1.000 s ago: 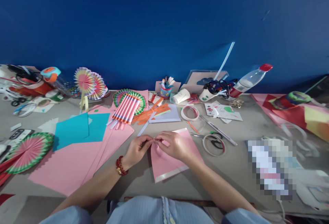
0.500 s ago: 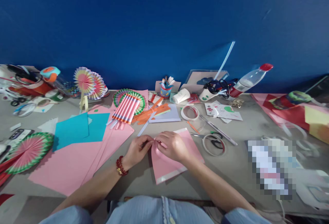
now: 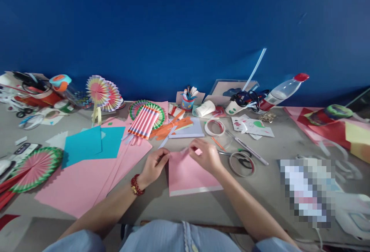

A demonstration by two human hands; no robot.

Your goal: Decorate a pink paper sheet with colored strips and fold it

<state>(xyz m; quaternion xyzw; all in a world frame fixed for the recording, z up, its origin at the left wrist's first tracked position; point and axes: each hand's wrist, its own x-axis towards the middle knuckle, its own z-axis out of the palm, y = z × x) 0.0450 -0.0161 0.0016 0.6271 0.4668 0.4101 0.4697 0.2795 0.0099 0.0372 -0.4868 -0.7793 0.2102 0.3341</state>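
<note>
A sheet of pink paper (image 3: pixel 187 173) lies before me, with a whitish strip (image 3: pixel 196 191) along its near edge. My left hand (image 3: pixel 154 167), wearing a red bead bracelet (image 3: pixel 137 185), pinches the sheet's far left corner between thumb and forefinger. At the sheet's far edge, the fingers of my right hand (image 3: pixel 206 156) are curled together in a pinch. A small whitish bit shows beside those fingertips, but what they grip is too small to make out. Right of the sheet lie a roll of tape (image 3: pixel 241 164) and scissors (image 3: pixel 245 155), the blades partly hidden.
Blue card (image 3: pixel 83 146) and more pink paper (image 3: pixel 72 186) spread out at left. Beyond my hands are pleated striped paper (image 3: pixel 145 121), orange strips (image 3: pixel 173 128), another tape roll (image 3: pixel 214 127) and a paper cup (image 3: pixel 205 108). A cutter (image 3: pixel 251 150) and tilted bottle (image 3: pixel 280 94) are at right.
My right hand has moved right along the sheet's far edge, away from my left hand. The sheet has turned, so its near edge lies more level. The left hand stays at the corner.
</note>
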